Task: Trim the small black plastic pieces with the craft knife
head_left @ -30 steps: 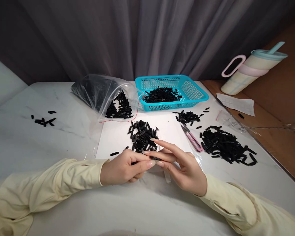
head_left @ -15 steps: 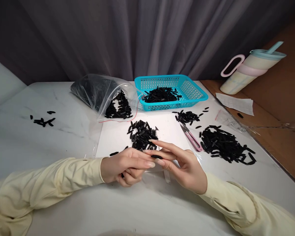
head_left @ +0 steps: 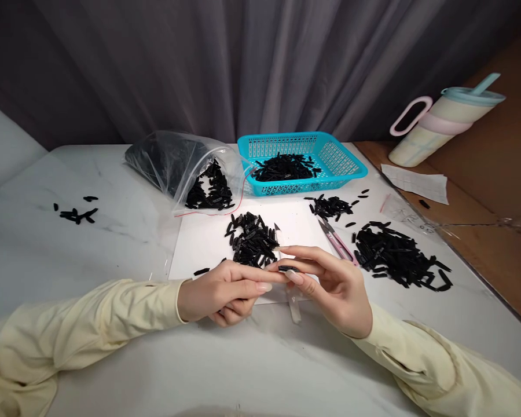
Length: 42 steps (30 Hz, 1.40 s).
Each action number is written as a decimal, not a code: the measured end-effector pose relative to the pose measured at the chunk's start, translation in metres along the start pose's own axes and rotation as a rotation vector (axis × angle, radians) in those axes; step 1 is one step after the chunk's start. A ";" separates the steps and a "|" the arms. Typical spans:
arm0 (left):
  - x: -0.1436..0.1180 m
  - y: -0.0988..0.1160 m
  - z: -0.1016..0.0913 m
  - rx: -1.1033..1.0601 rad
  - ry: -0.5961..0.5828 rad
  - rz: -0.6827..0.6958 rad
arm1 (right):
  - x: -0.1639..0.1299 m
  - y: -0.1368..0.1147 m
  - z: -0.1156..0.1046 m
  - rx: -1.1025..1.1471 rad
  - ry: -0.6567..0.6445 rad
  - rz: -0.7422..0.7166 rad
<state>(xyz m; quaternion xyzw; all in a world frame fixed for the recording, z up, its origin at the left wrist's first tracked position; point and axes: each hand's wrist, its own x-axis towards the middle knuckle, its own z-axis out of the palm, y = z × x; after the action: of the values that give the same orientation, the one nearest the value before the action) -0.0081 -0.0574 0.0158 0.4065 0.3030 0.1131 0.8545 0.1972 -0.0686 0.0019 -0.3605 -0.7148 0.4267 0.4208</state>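
Between the thumb and fingers of my right hand (head_left: 330, 286) is a small black oblong piece (head_left: 288, 269). My left hand (head_left: 232, 292) is closed, its index finger stretched out to the right hand's fingertips and its thumb laid along it. The other left fingers curl under, so anything inside them is hidden. Just beyond both hands, a heap of similar black pieces (head_left: 252, 240) lies on a white sheet (head_left: 195, 243). Beside this heap is a slim pointed knife (head_left: 278, 231), partly covered by my right hand; its pale handle end shows below the fingers.
A turquoise basket (head_left: 304, 186) and a clear plastic bag (head_left: 169, 165) hold more black pieces. Pink thread snips (head_left: 338, 243) lie beside a large pile (head_left: 395, 255) at right. A smaller pile (head_left: 332, 205) is behind them. A tumbler (head_left: 447, 124) stands far right.
My right hand has shifted slightly right and up with the black piece, which now sits nearer its thumb tip. The dark bit under my left fingers is out of sight.
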 end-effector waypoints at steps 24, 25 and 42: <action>0.000 -0.005 0.000 0.085 0.030 0.092 | -0.004 -0.008 0.000 -0.095 0.122 -0.295; -0.001 -0.004 0.000 0.078 0.037 0.089 | -0.005 -0.008 0.000 -0.095 0.125 -0.307; -0.001 0.001 0.005 0.084 0.131 0.054 | -0.003 -0.003 0.004 -0.200 -0.035 -0.322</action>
<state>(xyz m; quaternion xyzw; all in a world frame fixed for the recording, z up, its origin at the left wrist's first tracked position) -0.0061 -0.0603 0.0197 0.4420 0.3516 0.1497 0.8115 0.1939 -0.0740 0.0025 -0.2740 -0.8092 0.2868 0.4333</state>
